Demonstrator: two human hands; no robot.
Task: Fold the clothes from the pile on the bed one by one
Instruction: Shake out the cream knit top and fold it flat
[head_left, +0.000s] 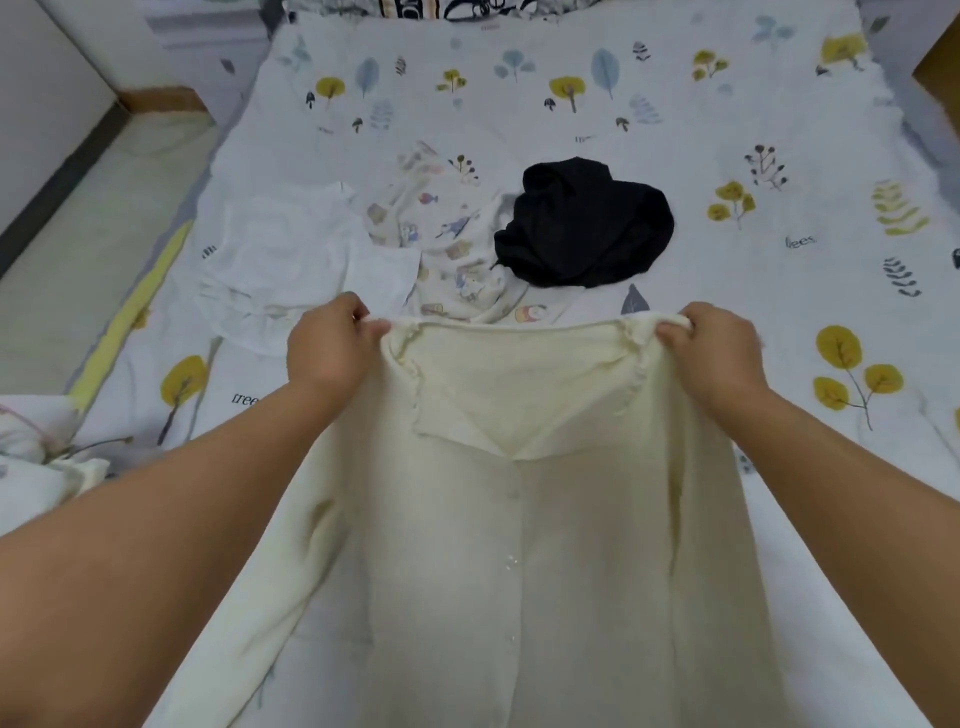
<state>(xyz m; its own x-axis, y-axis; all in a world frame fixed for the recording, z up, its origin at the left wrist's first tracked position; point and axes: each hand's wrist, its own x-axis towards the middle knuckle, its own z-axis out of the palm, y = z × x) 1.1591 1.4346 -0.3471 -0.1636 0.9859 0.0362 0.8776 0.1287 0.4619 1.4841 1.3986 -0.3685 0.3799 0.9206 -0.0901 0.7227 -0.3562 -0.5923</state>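
Now fingers (363, 325) pinch cardigan (519, 519) shoulders — both sides.

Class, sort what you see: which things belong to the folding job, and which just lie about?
Job: cream cardigan, left hand, right hand, black garment, printed garment, white garment.
Lying about: bedsheet, rumpled bedding.

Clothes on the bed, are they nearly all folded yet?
Not yet. Nothing plainly looks folded. Right now the left hand and right hand pinch the shoulders of a cream cardigan, spreading it out buttoned. Still waiting behind it: a white garment, a cartoon-print piece and a crumpled black one on the bed.
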